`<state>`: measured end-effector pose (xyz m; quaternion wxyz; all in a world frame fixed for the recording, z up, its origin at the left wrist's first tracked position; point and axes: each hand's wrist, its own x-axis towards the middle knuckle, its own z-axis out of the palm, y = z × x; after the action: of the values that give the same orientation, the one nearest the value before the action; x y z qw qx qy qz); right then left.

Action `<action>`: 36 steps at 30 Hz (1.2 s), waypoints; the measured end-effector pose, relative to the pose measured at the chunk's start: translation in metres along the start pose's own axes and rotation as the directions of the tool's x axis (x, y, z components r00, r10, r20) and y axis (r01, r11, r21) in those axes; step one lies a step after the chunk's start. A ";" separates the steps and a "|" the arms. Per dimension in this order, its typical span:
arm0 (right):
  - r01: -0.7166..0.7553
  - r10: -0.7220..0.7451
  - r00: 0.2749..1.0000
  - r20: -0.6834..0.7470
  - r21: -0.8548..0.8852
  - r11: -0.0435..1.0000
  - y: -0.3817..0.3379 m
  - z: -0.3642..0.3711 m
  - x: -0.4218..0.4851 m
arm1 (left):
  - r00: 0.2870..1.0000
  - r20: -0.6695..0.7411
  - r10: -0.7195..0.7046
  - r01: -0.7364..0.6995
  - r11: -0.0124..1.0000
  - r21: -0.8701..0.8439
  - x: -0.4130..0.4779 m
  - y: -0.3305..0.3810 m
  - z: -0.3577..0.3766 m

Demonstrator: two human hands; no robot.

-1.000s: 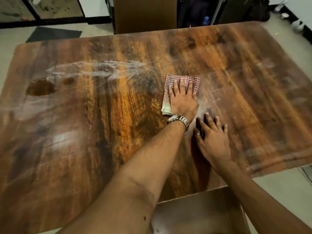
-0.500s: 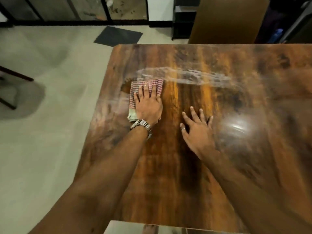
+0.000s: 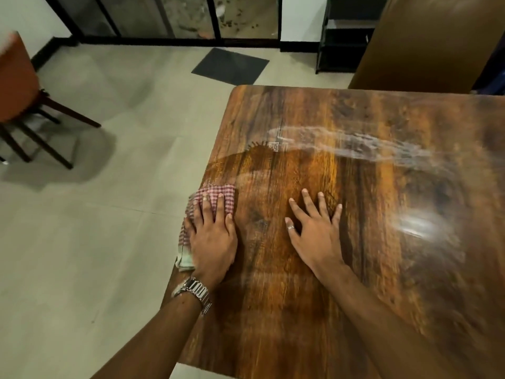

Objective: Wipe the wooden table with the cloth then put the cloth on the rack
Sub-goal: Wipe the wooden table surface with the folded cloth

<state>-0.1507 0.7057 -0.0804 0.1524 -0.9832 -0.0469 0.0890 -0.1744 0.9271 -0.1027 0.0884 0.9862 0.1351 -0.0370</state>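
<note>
A red-and-white checked cloth [image 3: 218, 196] lies folded at the left edge of the wooden table [image 3: 369, 269], partly hanging over that edge. My left hand [image 3: 211, 239], with a metal watch on the wrist, presses flat on the cloth with straight fingers. My right hand [image 3: 314, 231] rests flat on the bare wood to the right of it, fingers spread, a ring on one finger. A whitish wet smear [image 3: 355, 144] runs across the tabletop beyond both hands. A black shelf rack [image 3: 344, 36] stands against the far wall.
Pale tiled floor lies left of the table. An orange chair [image 3: 19, 86] with dark legs stands at the far left. A dark mat [image 3: 231, 65] lies on the floor before glass doors. A brown panel [image 3: 426, 42] stands behind the table's far edge.
My left hand has slid the cloth leftward across the table to its left edge and back toward me. My right hand followed left, still flat on the wood.
</note>
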 end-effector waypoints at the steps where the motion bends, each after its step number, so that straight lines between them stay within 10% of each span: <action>1: 0.001 -0.001 1.000 0.000 0.000 1.000 0.000 -0.001 0.002 | 1.000 0.005 -0.004 0.004 1.000 -0.001 0.005 0.002 -0.001; 15: -0.119 0.118 0.991 -0.058 -0.027 0.992 0.091 -0.027 0.013 | 0.999 -0.040 0.021 -0.021 1.000 0.007 0.140 0.087 0.004; 36: -0.425 0.423 0.891 -0.163 0.023 0.905 0.321 -0.098 -0.071 | 0.790 0.106 0.604 -0.597 0.797 -0.090 -0.032 0.503 0.080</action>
<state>-0.1807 0.3639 -0.0762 0.1259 -0.9747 0.1807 0.0387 -0.0714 0.4278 -0.0954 0.1295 0.9709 -0.1900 -0.0671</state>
